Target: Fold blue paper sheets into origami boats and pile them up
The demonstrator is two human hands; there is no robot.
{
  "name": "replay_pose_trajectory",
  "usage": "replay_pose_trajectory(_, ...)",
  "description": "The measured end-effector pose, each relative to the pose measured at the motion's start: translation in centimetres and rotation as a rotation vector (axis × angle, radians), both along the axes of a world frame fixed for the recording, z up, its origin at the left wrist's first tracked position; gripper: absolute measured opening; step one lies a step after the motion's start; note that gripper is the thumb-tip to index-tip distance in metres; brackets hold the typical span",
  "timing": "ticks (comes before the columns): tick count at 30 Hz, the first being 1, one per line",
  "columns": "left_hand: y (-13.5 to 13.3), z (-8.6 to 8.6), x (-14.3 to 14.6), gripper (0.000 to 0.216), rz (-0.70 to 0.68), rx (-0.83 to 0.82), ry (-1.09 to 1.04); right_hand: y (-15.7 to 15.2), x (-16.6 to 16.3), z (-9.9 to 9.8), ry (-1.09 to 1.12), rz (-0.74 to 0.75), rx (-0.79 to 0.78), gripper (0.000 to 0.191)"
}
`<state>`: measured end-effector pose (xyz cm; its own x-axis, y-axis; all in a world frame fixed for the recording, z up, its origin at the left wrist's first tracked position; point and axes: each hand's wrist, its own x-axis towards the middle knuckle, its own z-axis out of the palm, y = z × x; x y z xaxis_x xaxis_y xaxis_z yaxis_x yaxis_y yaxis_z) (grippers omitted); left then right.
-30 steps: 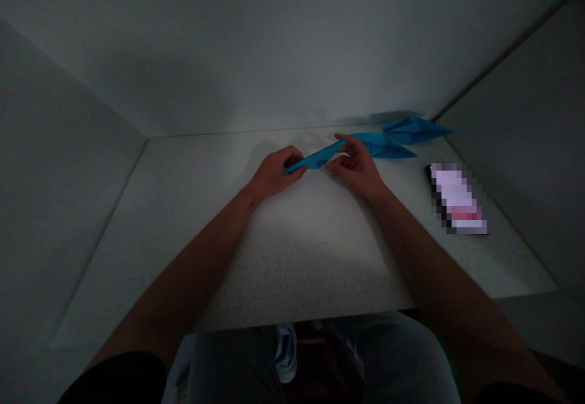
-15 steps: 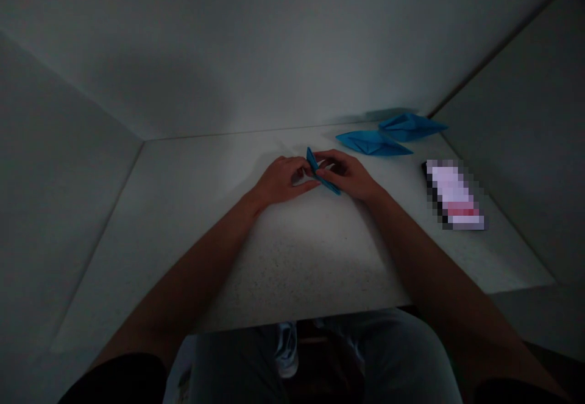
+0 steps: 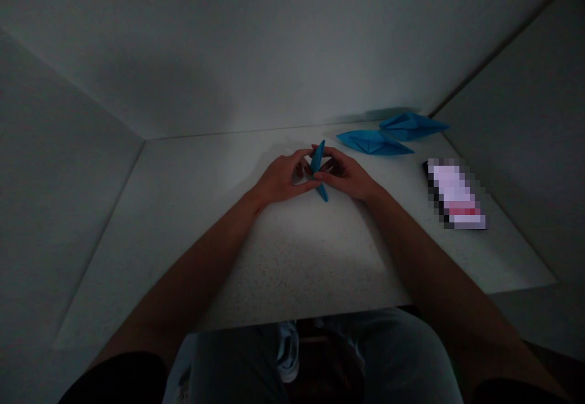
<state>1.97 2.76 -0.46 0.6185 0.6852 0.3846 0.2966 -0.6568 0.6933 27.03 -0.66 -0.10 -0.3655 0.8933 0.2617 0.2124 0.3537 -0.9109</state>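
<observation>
Between my two hands, over the middle of the table, is a narrow folded piece of blue paper, its long points facing away from me and towards me. My left hand grips it from the left, thumb and fingers bent in against it. From the other side my right hand pinches it, thumb on the near part and fingertips near the far end. The fingers partly cover the paper's middle. Farther right, a blue paper boat lies nearest my right hand, and a second blue paper boat touches or overlaps its back end.
A phone with a blurred, lit screen lies on the right of the pale table. Walls enclose the table at the back and on both sides. My legs are below its front edge.
The folded paper in my hands has turned from a slant to nearly straight up and down in view. My left fingers have come up against its far part. The boats and phone have stayed put.
</observation>
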Motion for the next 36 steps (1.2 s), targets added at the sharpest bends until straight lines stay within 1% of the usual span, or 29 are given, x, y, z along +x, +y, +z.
replay_pose_trajectory(3, 0.1, 0.0, 0.0, 0.072, 0.008, 0.009, 0.011, 0.1, 0.1, -0.4, -0.024, -0.029, 0.043, 0.071)
replay_pose_trajectory(7, 0.4, -0.3, 0.0, 0.069, -0.002, 0.007, 0.037, 0.3, 0.5, -0.9, -0.046, -0.061, 0.088, 0.07)
replay_pose_trajectory(12, 0.8, -0.9, 0.0, 0.062, 0.014, 0.016, 0.017, 0.2, 0.6, -0.7, -0.031, -0.057, 0.066, 0.07)
replay_pose_trajectory(16, 0.9, -0.9, -0.1, 0.062, 0.014, 0.005, 0.01, 0.3, 0.5, -1.0, 0.008, -0.092, 0.055, 0.06)
replay_pose_trajectory(20, 0.9, -0.6, -0.4, 0.065, 0.028, -0.066, -0.022, 0.7, 0.8, -1.6, 0.037, -0.143, 0.064, 0.051)
replay_pose_trajectory(22, 0.9, -0.4, -0.5, 0.057, 0.033, -0.116, -0.097, 0.9, 1.1, -1.5, 0.039, -0.175, 0.102, 0.045)
replay_pose_trajectory(24, 0.9, -0.2, -0.6, 0.045, 0.058, -0.172, -0.187, 1.0, 1.3, -1.3, 0.037, -0.202, 0.124, 0.04)
replay_pose_trajectory(26, 1.0, -0.1, -0.6, 0.034, 0.099, -0.221, -0.254, 1.0, 1.3, -1.0, 0.055, -0.219, 0.111, 0.037)
replay_pose_trajectory(28, 1.1, 0.0, -0.5, 0.028, 0.126, -0.245, -0.305, 1.0, 1.2, -1.0, 0.087, -0.218, 0.084, 0.038)
replay_pose_trajectory(31, 1.4, -0.3, -0.4, 0.03, 0.129, -0.241, -0.344, 1.2, 0.9, -1.2, 0.137, -0.2, 0.041, 0.038)
replay_pose_trajectory(33, 1.5, -0.5, -0.4, 0.032, 0.128, -0.245, -0.344, 1.3, 0.7, -1.4, 0.167, -0.194, 0.01, 0.049)
replay_pose_trajectory(34, 1.5, -0.6, -0.5, 0.037, 0.128, -0.255, -0.34, 1.3, 0.6, -1.4, 0.173, -0.195, -0.003, 0.056)
replay_pose_trajectory(35, 1.5, -0.6, -0.5, 0.045, 0.128, -0.266, -0.333, 1.3, 0.5, -1.4, 0.167, -0.196, -0.014, 0.058)
replay_pose_trajectory(36, 1.4, -0.6, -0.5, 0.051, 0.133, -0.273, -0.327, 1.3, 0.5, -1.3, 0.146, -0.195, -0.02, 0.056)
